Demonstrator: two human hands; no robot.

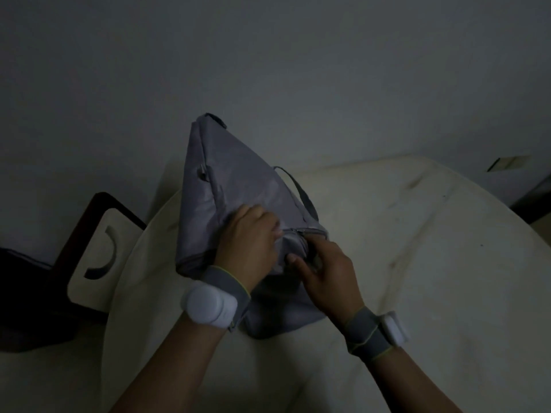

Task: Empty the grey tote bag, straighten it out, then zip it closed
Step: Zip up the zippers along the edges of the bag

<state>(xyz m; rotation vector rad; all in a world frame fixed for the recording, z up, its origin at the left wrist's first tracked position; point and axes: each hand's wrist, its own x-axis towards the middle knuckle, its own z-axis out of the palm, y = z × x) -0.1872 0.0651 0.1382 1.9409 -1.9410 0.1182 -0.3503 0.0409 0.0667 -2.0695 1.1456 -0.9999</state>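
- Left hand (249, 236): I see it pressed flat on the top of the grey tote bag (235, 180), fingers curled over the fabric just left of the zip line. It grips cloth, not the zipper.
- Right hand (323, 271): fingers pinched together at the zipper pull (299, 232), thumb lying on the bag's near face. It looks closed on the pull, though the dim light blurs the contact.
- Both wrists carry grey straps with white sensor pucks (210, 305).
- Zip line: the stretch right of the pull reads as closed; I cannot tell about the part under the left hand.
- Bag: standing on the near-left part of the round cream bench (417, 263), its far end tilted up toward the wall. One dark carry handle (301, 189) arcs over the right side.
- Left of the bench: a dark-framed chair back (92, 248) with a curved cut-out.
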